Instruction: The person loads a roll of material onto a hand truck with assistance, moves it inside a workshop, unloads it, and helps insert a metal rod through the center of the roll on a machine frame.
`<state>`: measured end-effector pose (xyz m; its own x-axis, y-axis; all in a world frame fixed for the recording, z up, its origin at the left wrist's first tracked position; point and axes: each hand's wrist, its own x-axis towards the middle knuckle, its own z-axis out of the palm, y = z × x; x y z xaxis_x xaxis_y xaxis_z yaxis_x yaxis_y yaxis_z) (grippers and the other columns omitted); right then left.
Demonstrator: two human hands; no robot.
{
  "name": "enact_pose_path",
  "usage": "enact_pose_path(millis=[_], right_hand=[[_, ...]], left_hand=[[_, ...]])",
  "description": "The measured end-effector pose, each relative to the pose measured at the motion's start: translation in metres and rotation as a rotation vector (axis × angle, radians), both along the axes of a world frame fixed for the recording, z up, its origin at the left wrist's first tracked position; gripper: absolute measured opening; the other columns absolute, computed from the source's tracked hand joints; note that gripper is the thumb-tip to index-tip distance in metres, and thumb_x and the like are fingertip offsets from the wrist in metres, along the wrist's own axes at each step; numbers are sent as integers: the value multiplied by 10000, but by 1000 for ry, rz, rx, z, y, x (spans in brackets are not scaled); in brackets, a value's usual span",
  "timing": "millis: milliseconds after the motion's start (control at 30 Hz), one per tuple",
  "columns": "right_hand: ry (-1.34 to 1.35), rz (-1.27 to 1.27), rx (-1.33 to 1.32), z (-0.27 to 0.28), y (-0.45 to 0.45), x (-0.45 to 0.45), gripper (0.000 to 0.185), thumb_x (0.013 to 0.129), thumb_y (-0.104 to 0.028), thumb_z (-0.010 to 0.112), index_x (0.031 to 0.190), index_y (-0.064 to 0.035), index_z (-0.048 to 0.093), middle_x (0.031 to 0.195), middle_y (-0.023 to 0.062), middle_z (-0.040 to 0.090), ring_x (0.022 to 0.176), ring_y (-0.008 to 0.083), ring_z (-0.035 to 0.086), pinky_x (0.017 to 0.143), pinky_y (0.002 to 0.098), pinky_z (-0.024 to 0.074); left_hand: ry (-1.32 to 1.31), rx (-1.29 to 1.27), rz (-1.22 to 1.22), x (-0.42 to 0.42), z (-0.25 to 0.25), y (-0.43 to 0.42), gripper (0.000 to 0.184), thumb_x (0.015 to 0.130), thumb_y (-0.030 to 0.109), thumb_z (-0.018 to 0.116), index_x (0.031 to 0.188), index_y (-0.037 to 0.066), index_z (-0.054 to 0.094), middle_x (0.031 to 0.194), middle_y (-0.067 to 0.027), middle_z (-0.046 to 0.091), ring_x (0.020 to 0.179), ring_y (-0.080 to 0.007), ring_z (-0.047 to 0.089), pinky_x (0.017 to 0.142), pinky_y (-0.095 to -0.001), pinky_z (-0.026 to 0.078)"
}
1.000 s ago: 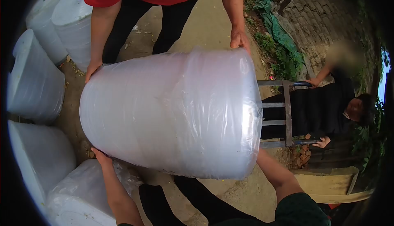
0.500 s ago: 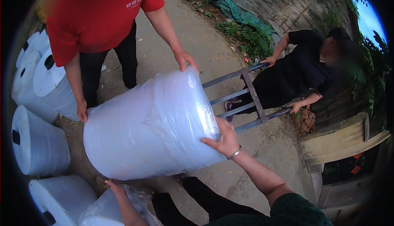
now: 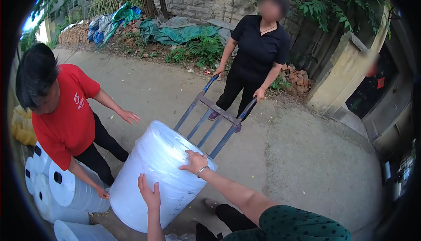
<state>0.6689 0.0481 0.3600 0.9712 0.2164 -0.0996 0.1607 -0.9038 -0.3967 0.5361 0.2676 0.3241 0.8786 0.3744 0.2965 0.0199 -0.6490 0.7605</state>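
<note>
White film [image 3: 158, 138] is covering the big roll [image 3: 171, 180], which is standing tilted, below the right hand [image 3: 196, 162] and beyond the left hand [image 3: 150, 193]; the right is resting open on its top part, clasping nothing; the left is standing open beside its wall, and I cannot tell if it is touching; farther beyond both, a person in black [image 3: 261, 44] is holding the trolley [image 3: 218, 109]; with smooth film and no firm grasp, the roll could perhaps be slipping sideways.

Roll [image 3: 173, 175]: glossy, creased plastic wrap. Trolley [image 3: 218, 109]: worn, matt metal. Wall [image 3: 197, 0]: rough stone blocks.
</note>
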Motion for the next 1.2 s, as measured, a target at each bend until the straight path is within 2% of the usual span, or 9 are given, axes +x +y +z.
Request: enact_pose_path(millis=[333,433,600,667,800,833,900,1000,1200], right_hand=[[139,-532,894,-33,-161,-47,446,850,-355,626,579,-1,631,580,79,643,570,94,593,589,243,456],[-77,-520,1073,-71,-178,-74,384,865,-331,609,691,8,657,603,70,650,603,109,621,618,235,459],[675,-371,870,-38,-189,-102,454,934,-389,505,1038,41,611,1012,130,653,917,157,634,805,270,488],[494,-271,1120,-46,-163,-117,588,937,-502,424,1156,20,582,1157,154,601,1096,190,561,897,287,440],[1087,-188,1655,6,-104,-145,917,842,-731,303,1443,-49,179,1413,130,386,1164,288,506,951,376,394],[1124,-171,1604,62,-107,-154,922,834,-738,298,1438,-50,186,1400,144,396,1160,293,506,927,392,411],[1115,-91,1755,-39,-64,-144,924,830,-742,275,1448,-69,134,1402,164,379,1141,327,510,946,423,410],[1083,-127,1634,19,-44,-123,894,863,-694,318,1459,-61,110,1424,161,354,1239,341,421,1041,405,325],[921,156,1641,110,-8,-79,868,870,-681,324,1452,-62,144,1428,153,352,1253,321,406,1044,391,318]], left_hand=[[162,-216,-111,2,-7,-80,516,890,209,566,1312,-38,398,1330,-232,430,1256,-345,389,1051,-398,298],[307,-696,40,-23,-3,-117,525,938,277,506,1346,-26,371,1371,-197,409,1282,-282,373,1053,-365,298],[273,-649,-56,-46,46,-180,530,958,273,449,1382,-12,308,1403,-189,363,1302,-277,341,1068,-355,268],[246,-620,-95,-57,62,-213,532,968,272,420,1400,-5,276,1419,-186,340,1313,-274,325,1076,-349,253],[121,-414,-303,-55,90,-265,524,973,231,381,1422,3,238,1406,-193,364,1301,-282,340,1074,-356,250],[7,-373,-234,-63,104,-275,499,971,216,368,1410,0,269,1372,-194,414,1280,-297,369,1065,-370,261],[-20,-369,-237,-60,93,-261,496,971,216,343,1413,5,264,1352,-183,441,1283,-300,373,1067,-376,259],[245,-370,52,-57,97,-254,621,967,505,291,1439,104,250,1473,-132,272,1357,-271,246,1102,-346,218],[24,-529,131,-45,160,-240,573,955,497,343,1360,93,324,1347,-108,331,1243,-246,296,1023,-337,268]])
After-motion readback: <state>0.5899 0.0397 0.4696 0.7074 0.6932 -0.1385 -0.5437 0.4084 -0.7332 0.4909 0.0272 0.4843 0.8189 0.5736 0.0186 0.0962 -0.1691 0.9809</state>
